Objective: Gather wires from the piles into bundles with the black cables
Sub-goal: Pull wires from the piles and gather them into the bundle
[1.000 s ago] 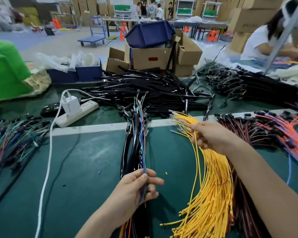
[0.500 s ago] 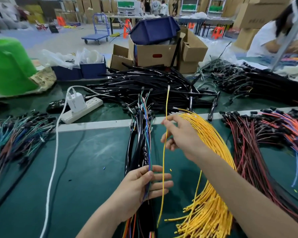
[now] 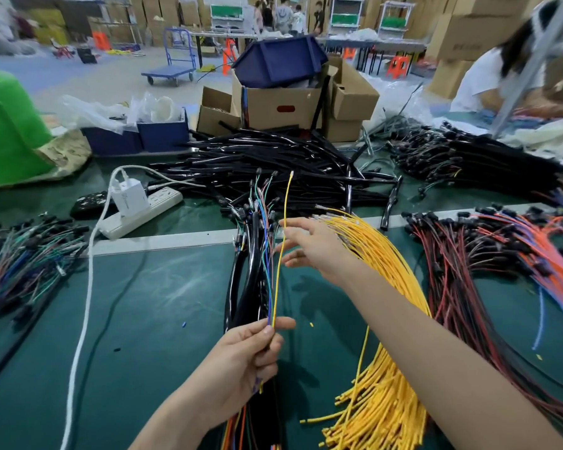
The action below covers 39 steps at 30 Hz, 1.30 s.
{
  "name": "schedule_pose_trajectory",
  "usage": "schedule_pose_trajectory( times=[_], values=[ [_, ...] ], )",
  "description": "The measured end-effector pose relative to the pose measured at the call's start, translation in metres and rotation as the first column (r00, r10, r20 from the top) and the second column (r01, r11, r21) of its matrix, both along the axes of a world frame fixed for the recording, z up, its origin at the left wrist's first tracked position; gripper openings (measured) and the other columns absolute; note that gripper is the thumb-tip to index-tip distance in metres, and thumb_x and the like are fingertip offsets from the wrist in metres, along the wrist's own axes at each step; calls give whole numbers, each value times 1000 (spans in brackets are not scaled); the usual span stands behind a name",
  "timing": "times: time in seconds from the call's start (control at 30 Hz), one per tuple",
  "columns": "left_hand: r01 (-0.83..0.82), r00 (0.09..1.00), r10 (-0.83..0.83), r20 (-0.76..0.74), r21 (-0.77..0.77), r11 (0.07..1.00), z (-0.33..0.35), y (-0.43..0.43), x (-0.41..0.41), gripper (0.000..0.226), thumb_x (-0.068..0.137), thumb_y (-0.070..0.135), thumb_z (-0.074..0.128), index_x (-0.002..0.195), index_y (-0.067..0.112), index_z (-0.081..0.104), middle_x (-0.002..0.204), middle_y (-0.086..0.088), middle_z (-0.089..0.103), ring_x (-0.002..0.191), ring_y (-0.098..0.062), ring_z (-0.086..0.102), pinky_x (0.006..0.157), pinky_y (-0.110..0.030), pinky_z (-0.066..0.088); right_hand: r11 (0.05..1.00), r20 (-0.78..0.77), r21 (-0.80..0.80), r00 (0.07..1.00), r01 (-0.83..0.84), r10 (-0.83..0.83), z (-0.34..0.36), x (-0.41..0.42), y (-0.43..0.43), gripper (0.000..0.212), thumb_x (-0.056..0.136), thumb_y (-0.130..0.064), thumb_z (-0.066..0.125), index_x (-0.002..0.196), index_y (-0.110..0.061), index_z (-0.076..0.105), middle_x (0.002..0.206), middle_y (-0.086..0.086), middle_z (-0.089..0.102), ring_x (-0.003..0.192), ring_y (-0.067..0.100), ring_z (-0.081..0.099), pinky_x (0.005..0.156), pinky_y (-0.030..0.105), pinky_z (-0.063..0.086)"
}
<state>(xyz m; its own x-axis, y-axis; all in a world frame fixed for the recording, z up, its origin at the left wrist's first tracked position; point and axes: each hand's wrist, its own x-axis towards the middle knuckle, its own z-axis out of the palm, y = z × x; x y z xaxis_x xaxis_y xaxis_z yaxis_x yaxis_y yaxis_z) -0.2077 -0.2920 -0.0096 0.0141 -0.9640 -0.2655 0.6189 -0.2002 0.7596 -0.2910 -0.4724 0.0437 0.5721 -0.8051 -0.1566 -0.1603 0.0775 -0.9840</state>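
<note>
Already gathered: glossy black cables (image 3: pixel 247 280) plus thin yellow wire (image 3: pixel 285 203), clamped in left hand (image 3: pixel 244 355).
Right hand (image 3: pixel 312 248): fingers spread beside the wire.
Remaining: large yellow wire pile (image 3: pixel 387 271), likely many bundles.

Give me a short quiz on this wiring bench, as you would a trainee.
1. True or false: the left hand grips the bundle.
2. What colour is the single wire rising from that hand? A red, B yellow, C white.
3. Fill in: the white charger is plugged into the ___.
Key: 1 true; 2 B; 3 power strip.
</note>
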Motion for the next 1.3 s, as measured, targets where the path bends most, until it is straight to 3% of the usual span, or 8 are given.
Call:
schedule_pose_trajectory(
  times=[0.17,0.3,0.43,0.57,0.7,1.0,1.13,1.3],
  values=[
    [12,999,-12,-44,-3,1000,1,1,1,12,86,10,47,92,2,54,57,-4,37,41,-5,24,35,-15,24,837,-393,-494,799,234,-455,-5,-70,-52,19,86,-10,59,67,-13,62,68,12,65,53,19,59,57,26,46],
    [15,999,-14,-49,13,1000,0,0,1,13,86,9,46,92,1,54,56,-4,33,40,-5,24,34,-15,19,721,-645,-675,348,157,-680,-14,-143,-81,16,87,-23,60,89,-8,63,94,16,65,87,33,62,70,34,47],
    [10,999,-8,-39,36,999,0,0,1,14,85,8,46,91,-1,54,54,-5,32,38,-5,24,34,-14,18,680,-657,-716,177,161,-733,-22,-174,-91,20,91,-22,57,104,-7,56,107,17,62,99,36,60,71,36,44],
    [21,998,-18,-58,55,998,2,-1,1,15,86,7,45,91,-2,54,53,-5,31,37,-5,23,33,-13,19,637,-607,-722,194,270,-771,-25,-177,-97,35,91,-13,56,121,-2,43,110,22,59,102,40,58,70,39,41],
    [29,997,-26,-69,46,998,3,-1,1,15,86,7,44,90,-3,55,53,-5,31,37,-5,23,30,-14,23,674,-654,-687,172,272,-736,-21,-184,-101,13,91,-15,54,97,-5,58,104,20,61,96,37,59,72,37,42],
    [35,997,-33,-74,32,999,0,-1,3,15,87,8,45,91,-3,55,53,-6,33,37,-5,23,31,-15,25,490,-344,-775,384,398,-857,-3,-183,-98,9,96,-23,47,91,-16,50,87,15,63,76,30,51,64,34,37],
    [40,996,-38,-81,16,999,0,-1,2,15,88,8,45,92,-3,55,55,-7,34,38,-6,24,32,-16,25,186,136,-780,452,597,-882,19,-175,-88,16,101,-25,31,104,-11,39,66,12,61,59,29,59,57,38,45],
    [45,997,-45,-65,-6,999,0,-1,2,15,88,7,45,94,-3,54,60,-9,39,40,-8,30,34,-19,32,142,508,-638,553,757,-660,62,-152,-63,11,101,-23,29,91,-28,30,65,-4,53,51,19,52,57,37,42]
  ],
)
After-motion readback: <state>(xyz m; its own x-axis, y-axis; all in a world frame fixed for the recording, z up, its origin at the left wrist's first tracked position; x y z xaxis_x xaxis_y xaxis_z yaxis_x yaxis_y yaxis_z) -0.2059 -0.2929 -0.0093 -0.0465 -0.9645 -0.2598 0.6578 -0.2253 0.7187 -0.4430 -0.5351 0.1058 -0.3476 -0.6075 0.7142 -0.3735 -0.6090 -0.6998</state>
